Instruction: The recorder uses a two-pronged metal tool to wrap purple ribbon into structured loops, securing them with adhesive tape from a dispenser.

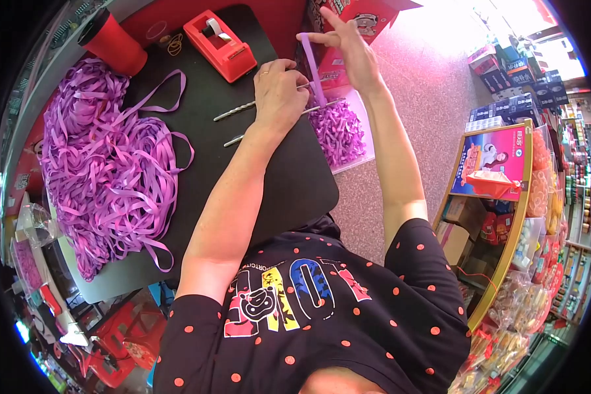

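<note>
At the right edge of the black table point(294, 178) — left hand point(280, 90) curled over two metal rods point(235, 111), fingertips hidden, can't tell if pinching. Right hand point(354, 56) spread, purple strip point(310, 62) at one finger, pinch unclear — strip slants down to the rods, beside a bin point(368, 134) of purple pieces point(339, 134).

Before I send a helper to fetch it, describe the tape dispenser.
Start at the black tabletop. At its far end, beyond the left hand, sits the red tape dispenser. Unlike the black-topped red cup to its left, it is a blocky shape with a pale roll.
</note>
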Demonstrator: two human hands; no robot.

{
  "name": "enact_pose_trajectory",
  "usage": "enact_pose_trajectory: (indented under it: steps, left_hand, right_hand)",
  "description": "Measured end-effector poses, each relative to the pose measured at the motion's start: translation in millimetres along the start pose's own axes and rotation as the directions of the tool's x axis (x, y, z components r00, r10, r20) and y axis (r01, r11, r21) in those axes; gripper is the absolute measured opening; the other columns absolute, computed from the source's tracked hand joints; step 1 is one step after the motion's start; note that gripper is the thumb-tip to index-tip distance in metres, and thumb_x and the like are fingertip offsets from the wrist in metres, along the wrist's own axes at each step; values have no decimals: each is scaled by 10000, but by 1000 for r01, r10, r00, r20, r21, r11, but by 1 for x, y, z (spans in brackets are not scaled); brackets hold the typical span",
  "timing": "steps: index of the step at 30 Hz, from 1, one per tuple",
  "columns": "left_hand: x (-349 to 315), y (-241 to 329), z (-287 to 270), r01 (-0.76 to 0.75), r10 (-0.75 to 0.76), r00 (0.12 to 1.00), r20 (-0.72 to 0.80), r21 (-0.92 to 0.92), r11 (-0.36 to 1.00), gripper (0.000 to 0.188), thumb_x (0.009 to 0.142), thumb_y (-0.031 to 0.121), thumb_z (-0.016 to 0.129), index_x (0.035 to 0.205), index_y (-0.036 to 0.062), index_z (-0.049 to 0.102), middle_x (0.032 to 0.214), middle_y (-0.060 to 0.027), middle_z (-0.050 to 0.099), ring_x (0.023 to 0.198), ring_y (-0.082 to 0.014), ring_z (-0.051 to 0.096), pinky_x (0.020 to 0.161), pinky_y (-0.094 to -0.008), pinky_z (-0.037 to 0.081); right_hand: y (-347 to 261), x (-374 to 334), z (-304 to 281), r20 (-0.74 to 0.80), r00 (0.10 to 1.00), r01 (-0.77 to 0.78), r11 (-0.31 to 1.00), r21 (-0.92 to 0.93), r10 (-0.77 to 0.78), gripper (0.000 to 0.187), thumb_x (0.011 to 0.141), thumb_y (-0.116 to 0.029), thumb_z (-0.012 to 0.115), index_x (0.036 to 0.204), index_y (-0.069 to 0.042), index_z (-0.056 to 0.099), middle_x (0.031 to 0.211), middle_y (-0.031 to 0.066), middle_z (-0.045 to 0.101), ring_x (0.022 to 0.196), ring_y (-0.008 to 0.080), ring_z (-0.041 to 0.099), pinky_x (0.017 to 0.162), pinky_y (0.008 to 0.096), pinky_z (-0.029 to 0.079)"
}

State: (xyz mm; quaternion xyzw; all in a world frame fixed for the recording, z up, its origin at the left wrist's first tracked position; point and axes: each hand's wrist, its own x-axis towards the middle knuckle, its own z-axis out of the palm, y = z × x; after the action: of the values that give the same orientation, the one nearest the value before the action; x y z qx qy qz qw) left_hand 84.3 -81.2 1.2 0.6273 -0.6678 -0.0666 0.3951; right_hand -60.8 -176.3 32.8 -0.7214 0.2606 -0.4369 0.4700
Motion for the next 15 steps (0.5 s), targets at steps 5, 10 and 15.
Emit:
enact_pose_trajectory:
  steps: [5, 10, 15]
  left_hand:
    - [1, 1, -1, 16, -17, 999, 36, 26, 1000, 137, 644, 105, 668, 770, 96, 720, 1126, -54, 601, 1112, -265, 494, 959, -384, 371]
    - [1, 0, 1, 15, -15, 1000, 20, 14, 1000, 116, 650, 109, 671, 757, 98, 714, 1124, -48, 597, 1110, -258, 490, 947, -382, 373]
    - [0, 1, 0, 18, -19, 999, 29, 24, 1000, 127, 657, 115, 680, 778, 102, 717, 1126, -52, 597, 1114, -259, 488, 958, -388, 368]
  right_hand:
    - [45, -4, 6, 83, 978, -188, 982, -25, 190, 696, 992, -503, 144, 1424, 31, 258, 1091, 99, 667, 1176, 138, 486, 1102, 332, 192]
    - [60, -43, 15, 80, 910, -411, 910, 61, 406, 658, 998, -483, 186, 1429, 6, 273, 1063, 95, 663, 1083, 167, 541, 1031, 328, 322]
    - [55, -113, 12, -123, 924, -372, 926, -59, 364, 592, 1011, -427, 231, 1428, -11, 289, 1077, 131, 639, 1033, 180, 562, 977, 319, 367]
